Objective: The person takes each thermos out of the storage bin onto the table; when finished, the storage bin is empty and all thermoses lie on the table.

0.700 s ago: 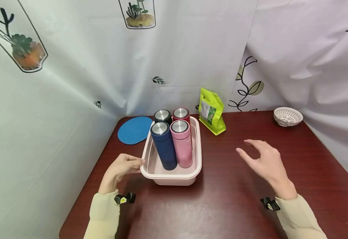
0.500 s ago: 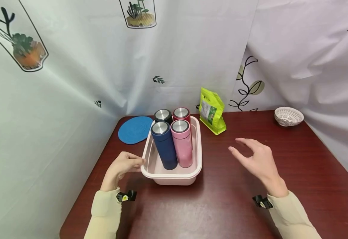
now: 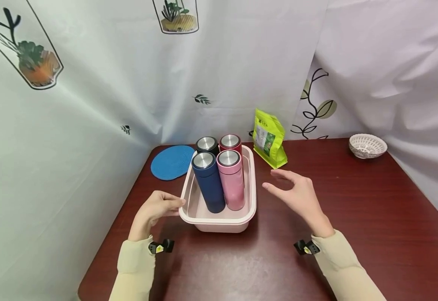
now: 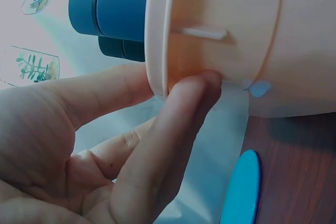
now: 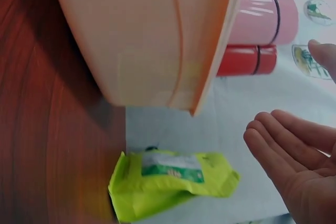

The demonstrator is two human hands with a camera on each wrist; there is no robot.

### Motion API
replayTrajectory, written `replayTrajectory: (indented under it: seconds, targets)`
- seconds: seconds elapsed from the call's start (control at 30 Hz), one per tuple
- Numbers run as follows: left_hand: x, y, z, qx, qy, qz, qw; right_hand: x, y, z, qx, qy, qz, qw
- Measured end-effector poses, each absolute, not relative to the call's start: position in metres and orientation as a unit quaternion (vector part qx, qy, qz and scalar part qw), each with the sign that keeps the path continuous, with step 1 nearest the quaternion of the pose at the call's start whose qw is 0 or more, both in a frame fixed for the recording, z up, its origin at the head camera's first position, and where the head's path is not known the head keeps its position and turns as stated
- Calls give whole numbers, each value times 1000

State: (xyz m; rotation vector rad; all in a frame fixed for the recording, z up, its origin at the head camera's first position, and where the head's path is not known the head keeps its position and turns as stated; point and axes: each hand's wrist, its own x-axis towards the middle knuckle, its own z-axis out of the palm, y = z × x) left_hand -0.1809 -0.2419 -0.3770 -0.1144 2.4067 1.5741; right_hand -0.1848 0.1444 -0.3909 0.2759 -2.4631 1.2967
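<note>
A pale pink plastic basin point(image 3: 219, 221) holds several upright vacuum flasks: a blue flask point(image 3: 209, 184) and a pink flask point(image 3: 231, 182) in front, a black flask point(image 3: 207, 144) and a red flask point(image 3: 231, 142) behind. My left hand point(image 3: 157, 209) pinches the basin's left rim, thumb over the edge and fingers beneath it, as the left wrist view shows. To the right of the basin my right hand point(image 3: 298, 196) hovers apart from it, thumb and fingers spread and nothing between them.
A lime green pouch point(image 3: 268, 140) stands by the wall, right behind the basin. At the back left lies a round blue mat point(image 3: 171, 162), partly overlapped by the basin. A white woven bowl point(image 3: 367, 146) sits at the back right of the dark red table point(image 3: 354, 200).
My right hand has moved left across the table, closer to the basin's right side. The left hand keeps its grip on the rim, and the basin stays in place.
</note>
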Motion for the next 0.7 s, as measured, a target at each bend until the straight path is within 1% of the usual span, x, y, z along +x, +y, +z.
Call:
replayTrajectory:
  seconds: [0.3, 0.7]
  targets:
    - [-182, -240, -377, -43, 823, 551, 130, -195, 115, -396, 129, -838, 512, 140]
    - [-182, -242, -379, -46, 819, 556, 132, -212, 80, -400, 153, -838, 502, 149]
